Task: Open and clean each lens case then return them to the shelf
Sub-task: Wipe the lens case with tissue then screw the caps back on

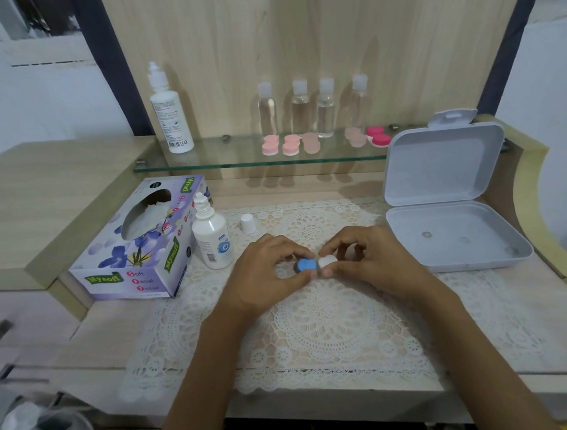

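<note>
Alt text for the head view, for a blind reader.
The left hand and right hand hold a blue-and-white lens case over a lace mat. A tissue box, bottle and open grey box flank them; pink cases line the glass shelf.

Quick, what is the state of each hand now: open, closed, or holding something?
Left hand: closed, pinching the blue cap of the lens case.
Right hand: closed, pinching the white cap of the same case.
</note>
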### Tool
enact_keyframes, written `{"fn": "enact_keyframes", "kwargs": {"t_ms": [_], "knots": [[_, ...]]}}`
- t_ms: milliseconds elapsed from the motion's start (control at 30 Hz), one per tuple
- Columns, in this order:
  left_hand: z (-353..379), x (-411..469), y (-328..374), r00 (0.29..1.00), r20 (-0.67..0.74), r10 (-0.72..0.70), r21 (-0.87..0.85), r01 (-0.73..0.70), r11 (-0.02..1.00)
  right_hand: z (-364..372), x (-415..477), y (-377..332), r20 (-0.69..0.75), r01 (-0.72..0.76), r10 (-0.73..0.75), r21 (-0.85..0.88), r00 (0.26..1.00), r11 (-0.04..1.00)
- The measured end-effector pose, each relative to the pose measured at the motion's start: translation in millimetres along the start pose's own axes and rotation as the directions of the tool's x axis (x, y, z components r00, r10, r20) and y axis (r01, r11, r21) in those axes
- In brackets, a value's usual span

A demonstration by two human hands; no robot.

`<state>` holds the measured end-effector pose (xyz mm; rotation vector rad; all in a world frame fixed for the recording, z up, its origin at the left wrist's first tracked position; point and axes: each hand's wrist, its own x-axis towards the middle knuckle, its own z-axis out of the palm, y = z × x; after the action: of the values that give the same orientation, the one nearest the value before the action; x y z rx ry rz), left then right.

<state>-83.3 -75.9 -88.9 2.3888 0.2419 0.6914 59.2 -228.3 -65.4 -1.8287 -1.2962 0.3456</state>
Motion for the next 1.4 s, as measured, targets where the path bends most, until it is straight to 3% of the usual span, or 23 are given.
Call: {"fn": "enact_keyframes", "kwargs": {"t_ms": [533,800,1067,1300,1400], "knots": [[0.5,-1.1,-1.2,1.000,-0.003,-0.017,-0.046,0.017,0.999,0.0,0.1,4.4,0.083,0.047,-0.041,-0.072,0.996,0.996],[0.7,-1.1,-1.9,1.000,-0.001,-0.011,-0.042,0.011,0.999,0.6,0.9,2.7,0.052,-0.001,0.003,-0.027,0.999,1.000],[1.0,-1.2,-3.8,1.000,0.005,-0.007,-0.036,0.008,0.999,7.6,2.2,-0.5,-0.020,-0.036,0.033,-0.160,0.999,0.986],[1.2,-1.1,-3.3,1.000,0.003,-0.012,-0.055,0.012,0.998,4.0,-2.5,2.6,0.017,0.100,-0.099,-0.128,0.995,0.987],[1.6,-1.3,-3.5,1.000,0.000,-0.007,-0.055,0.008,0.998,3.2,-1.7,2.5,0.002,0.052,-0.052,-0.111,0.999,0.992]]}}
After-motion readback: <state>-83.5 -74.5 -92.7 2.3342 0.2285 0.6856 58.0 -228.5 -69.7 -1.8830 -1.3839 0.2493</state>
